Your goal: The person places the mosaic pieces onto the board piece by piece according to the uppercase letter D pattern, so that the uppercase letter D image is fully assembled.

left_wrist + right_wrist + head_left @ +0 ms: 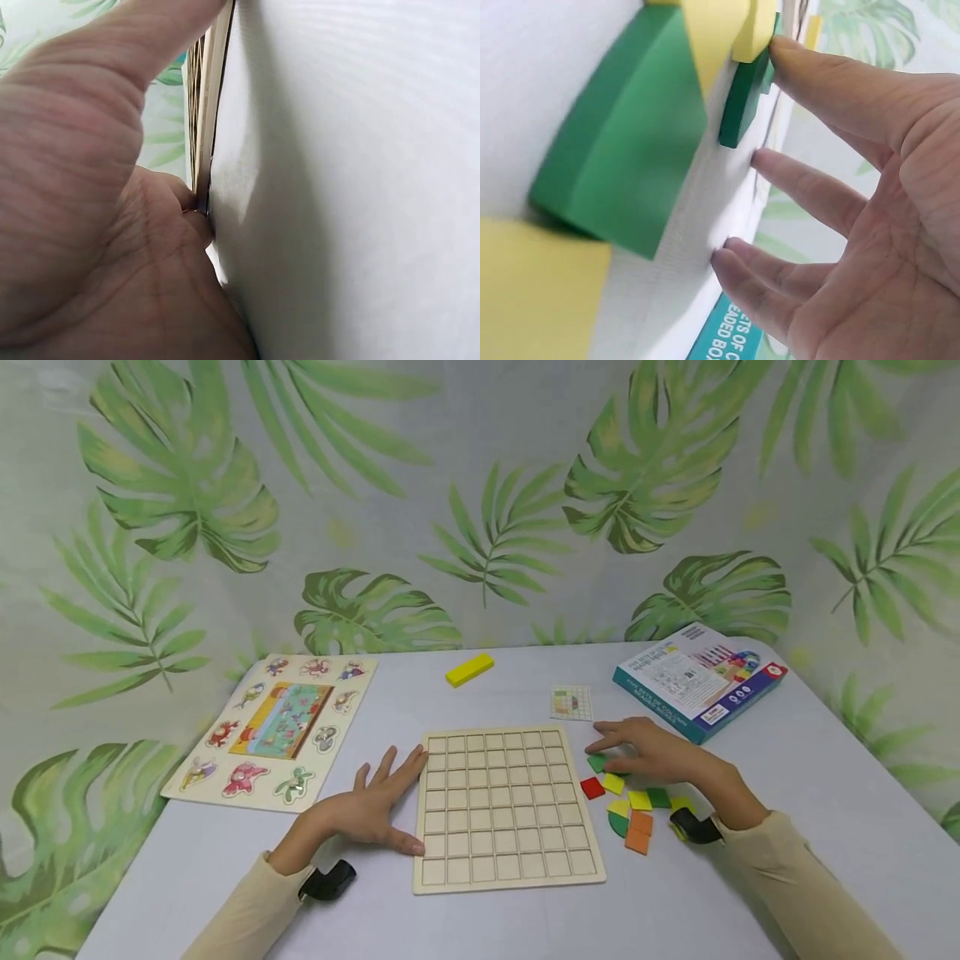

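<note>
A square wooden grid board (504, 817) lies flat on the white table. My left hand (369, 808) rests at its left edge with fingers spread, thumb and fingertips against the rim; the left wrist view shows the board's edge (204, 112) side-on. To the board's right my right hand (651, 752) hovers low over loose coloured pieces, fingers extended. In the right wrist view its thumb tip meets a small green piece (739, 109), while the other fingertips reach down close to the cloth. Around it lie a red tile (592, 788), yellow tiles (640, 800) and orange tiles (637, 841).
Beyond the board lie a small pattern card (571, 702) and a yellow block (470, 670). A teal and white box (697, 681) stands at the back right. On the left is a wooden picture puzzle (225, 777). A leaf-print cloth hangs behind.
</note>
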Available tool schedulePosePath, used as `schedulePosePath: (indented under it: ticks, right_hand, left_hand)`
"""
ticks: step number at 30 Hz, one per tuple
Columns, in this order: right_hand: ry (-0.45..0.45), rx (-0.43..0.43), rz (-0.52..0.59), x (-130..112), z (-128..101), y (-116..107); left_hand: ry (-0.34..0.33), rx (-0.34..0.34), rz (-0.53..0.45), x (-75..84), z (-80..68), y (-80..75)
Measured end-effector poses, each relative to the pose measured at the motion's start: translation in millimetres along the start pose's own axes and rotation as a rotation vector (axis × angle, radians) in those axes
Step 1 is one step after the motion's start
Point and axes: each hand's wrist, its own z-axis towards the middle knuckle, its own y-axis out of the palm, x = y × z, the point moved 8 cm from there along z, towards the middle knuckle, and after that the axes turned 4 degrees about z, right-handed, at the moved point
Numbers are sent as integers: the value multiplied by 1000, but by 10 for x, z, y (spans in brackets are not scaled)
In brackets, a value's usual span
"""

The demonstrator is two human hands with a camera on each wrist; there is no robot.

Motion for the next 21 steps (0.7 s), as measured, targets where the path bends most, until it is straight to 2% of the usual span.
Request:
schedulePosePath:
  ticks: [8, 13, 21]
  right_hand:
    - [49, 29, -37, 1, 29, 6]
    - [55, 34, -8, -67, 26, 9]
    - [112, 60, 4, -108, 10, -36]
  left_hand:
    - [8, -1, -26, 28, -8, -20]
    - [0, -9, -8, 15, -35, -3]
    - [9, -7, 8, 24, -7, -10]
